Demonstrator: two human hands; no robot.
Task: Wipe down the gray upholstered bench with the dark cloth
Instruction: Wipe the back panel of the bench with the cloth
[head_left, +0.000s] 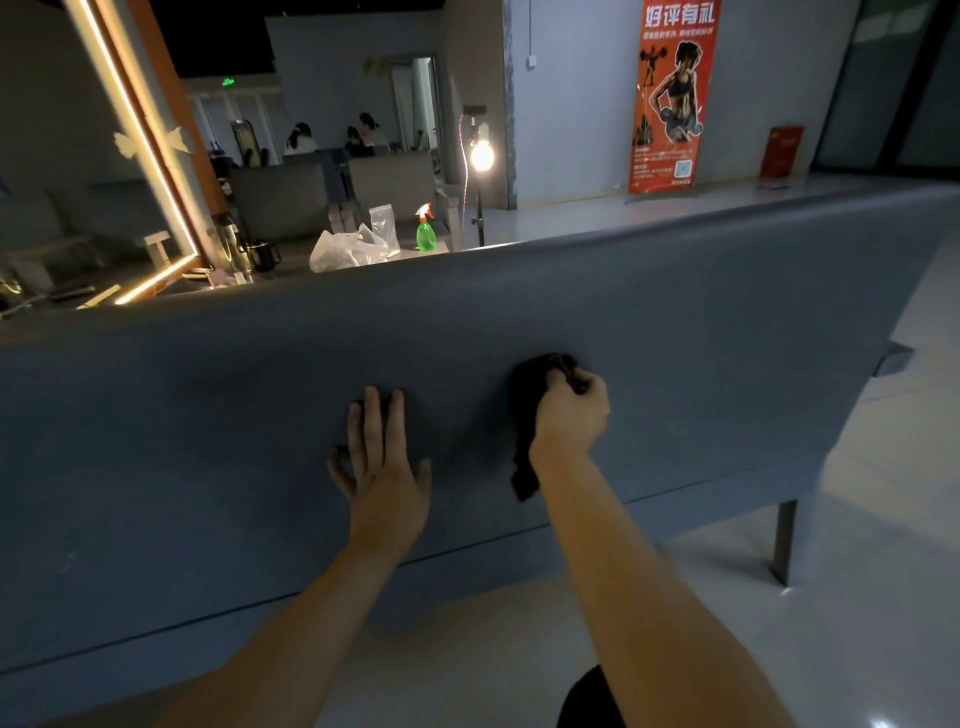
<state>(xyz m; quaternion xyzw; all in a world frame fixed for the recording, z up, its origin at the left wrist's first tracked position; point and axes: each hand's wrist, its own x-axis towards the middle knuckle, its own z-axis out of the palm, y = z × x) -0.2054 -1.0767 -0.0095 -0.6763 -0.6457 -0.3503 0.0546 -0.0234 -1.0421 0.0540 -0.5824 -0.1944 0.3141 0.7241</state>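
Note:
The gray upholstered bench (218, 415) fills the middle of the head view, its back panel facing me. My right hand (571, 413) grips the dark cloth (530, 395) and holds it against the panel; a tail of cloth hangs down beside my wrist. My left hand (382, 467) rests flat on the panel to the left, fingers straight and spread.
A metal bench leg (782, 540) stands on the pale tiled floor at the right. Beyond the bench top are a green spray bottle (425, 231), plastic bags (345, 249) and a lamp on a stand (480, 156). An orange poster (672, 93) hangs on the far wall.

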